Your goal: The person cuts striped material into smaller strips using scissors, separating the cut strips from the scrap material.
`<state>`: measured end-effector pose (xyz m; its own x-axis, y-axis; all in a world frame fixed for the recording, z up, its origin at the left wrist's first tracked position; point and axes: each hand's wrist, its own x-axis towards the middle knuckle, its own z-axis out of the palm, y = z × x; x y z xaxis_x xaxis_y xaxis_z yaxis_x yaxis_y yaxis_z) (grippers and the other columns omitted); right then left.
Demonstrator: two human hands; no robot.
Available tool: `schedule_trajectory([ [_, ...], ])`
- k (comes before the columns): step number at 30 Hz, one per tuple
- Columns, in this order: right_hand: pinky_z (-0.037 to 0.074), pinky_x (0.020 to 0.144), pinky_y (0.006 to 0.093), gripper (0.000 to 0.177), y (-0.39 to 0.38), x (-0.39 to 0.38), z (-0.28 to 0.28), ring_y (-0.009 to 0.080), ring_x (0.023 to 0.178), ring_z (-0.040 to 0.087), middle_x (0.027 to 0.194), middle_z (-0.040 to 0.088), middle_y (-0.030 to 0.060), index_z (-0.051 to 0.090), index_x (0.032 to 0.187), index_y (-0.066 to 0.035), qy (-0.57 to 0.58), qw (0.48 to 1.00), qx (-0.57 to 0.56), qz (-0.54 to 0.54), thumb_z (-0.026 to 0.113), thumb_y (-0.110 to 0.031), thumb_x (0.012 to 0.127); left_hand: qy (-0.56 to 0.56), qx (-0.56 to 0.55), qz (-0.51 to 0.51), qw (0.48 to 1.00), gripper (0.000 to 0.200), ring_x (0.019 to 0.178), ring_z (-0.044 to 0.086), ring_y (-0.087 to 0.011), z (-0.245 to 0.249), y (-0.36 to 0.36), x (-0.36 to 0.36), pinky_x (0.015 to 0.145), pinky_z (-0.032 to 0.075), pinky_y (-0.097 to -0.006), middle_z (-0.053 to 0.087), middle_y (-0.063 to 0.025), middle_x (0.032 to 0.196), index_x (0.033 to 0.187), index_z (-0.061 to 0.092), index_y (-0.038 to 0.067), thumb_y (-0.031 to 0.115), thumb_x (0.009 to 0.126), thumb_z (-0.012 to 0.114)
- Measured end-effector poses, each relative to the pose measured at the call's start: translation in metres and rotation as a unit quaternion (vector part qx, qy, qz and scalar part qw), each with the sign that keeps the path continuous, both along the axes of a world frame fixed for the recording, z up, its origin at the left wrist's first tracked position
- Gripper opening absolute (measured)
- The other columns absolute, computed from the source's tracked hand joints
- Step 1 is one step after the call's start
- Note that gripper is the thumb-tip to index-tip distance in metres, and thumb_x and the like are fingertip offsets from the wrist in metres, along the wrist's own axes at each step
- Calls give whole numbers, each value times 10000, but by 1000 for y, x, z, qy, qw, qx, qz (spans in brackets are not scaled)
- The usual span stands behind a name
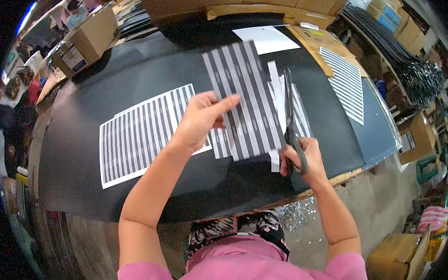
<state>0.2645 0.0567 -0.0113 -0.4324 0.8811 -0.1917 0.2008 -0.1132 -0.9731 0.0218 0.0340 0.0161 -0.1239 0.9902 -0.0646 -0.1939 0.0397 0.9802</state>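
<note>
My left hand (203, 117) pinches a striped grey and white sheet (244, 100) between thumb and fingers, raised above the black tabletop (180, 198). In my right hand (304, 159) are black-handled scissors (289, 108), their blades pointing away from me, close along the right edge of the held sheet. White paper strips (275, 162) and more striped pieces lie under and behind the sheet and scissors. To the left, a larger striped sheet with a white border (138, 135) rests on the table, partly covered by my left forearm.
A white sheet (267, 40) and another striped sheet (346, 85) lie toward the back and right. Cardboard boxes (90, 41) stand behind. Black strips (396, 42) are stacked at the right. Paper scraps (296, 215) litter the floor. A person (77, 14) is far off, back left.
</note>
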Motion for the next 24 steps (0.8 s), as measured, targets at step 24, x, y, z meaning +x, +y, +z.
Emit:
schedule_trajectory([
  [24,425,460,229,379,-47,-14,8,77,495,537,541,570,39,592,646,-3,-75,993,-1,92,751,-341,710,57,130,95,985,200,617,620,-76,30,-5,-28,520,499,-195,671,-68,800,922,645,-3,181,845,637],
])
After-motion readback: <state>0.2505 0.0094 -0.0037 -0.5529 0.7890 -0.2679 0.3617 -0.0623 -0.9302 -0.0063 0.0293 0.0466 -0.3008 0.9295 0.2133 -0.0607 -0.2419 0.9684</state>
